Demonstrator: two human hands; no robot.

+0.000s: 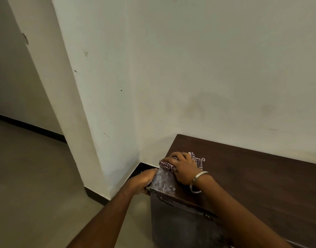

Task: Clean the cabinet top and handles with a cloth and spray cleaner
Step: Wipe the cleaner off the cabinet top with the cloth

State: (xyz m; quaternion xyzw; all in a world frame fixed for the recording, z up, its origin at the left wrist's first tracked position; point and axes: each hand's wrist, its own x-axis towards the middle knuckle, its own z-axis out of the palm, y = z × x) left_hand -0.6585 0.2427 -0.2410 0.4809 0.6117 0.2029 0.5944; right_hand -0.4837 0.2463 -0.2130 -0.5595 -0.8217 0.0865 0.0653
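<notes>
The cabinet (252, 178) is a dark brown wood-grain unit with a flat, matte top, set against the far wall. Its near left corner carries a pale, streaky film. A dark metal handle (167, 201) runs along the front face just below the top edge.

The cloth (198, 161) is a woven check fabric in red and white, bunched into a wad on the left end of the cabinet top. The right hand (183, 169) presses down on it, fingers curled over the wad; this grip holds the cloth. A pale bangle (198, 179) circles the right wrist.

The left hand (142, 181) lies against the cabinet's left side at the near top corner. Whether its grip encloses anything cannot be told.

The wall (207, 68) is off-white plaster with scuffs. The floor (37, 176) is smooth grey, edged by a dark skirting strip (28, 128).
</notes>
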